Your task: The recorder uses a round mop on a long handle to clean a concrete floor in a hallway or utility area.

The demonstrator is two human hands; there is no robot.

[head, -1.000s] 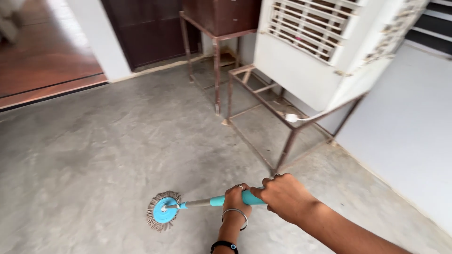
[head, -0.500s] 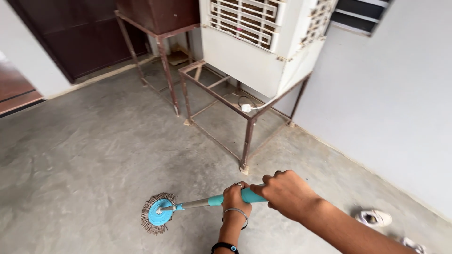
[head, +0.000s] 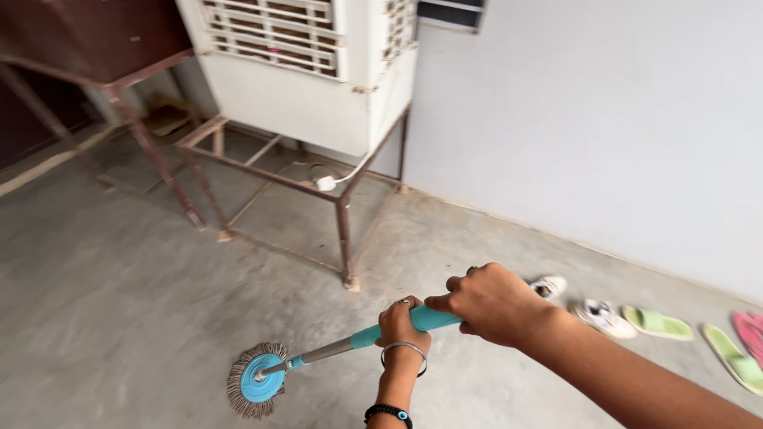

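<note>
Two hands: both wrapped around one mop handle (head: 397, 324), and we're mid-mopping on a bare concrete floor (head: 103, 294).
Left hand: the left hand (head: 404, 324) sits lower on the teal sleeve, fingers curled shut around it, ring and bangle showing.
Right hand: the right hand (head: 491, 303) clamps the handle just above the left, knuckles up, grip pressed tight on the shaft.
Mop head: the round blue mop head (head: 256, 381) with its brown fringe lies flat on the floor, low and left of the hands, handle slanting up to them.
Step in hand: by my read, a floor stroke, with the head down and both hands driving.
Next move calls for: keeping the head flat, and steering around the near leg of the rusty metal stand (head: 343, 238) just ahead.
Watch out: a white plug and cord (head: 326, 183) dangle by the stand under the white air cooler (head: 302, 71).
Right side: a white shoe (head: 550, 285) and green slippers (head: 660, 322) lie along the pale wall (head: 604, 119), well apart from the mop head.
</note>
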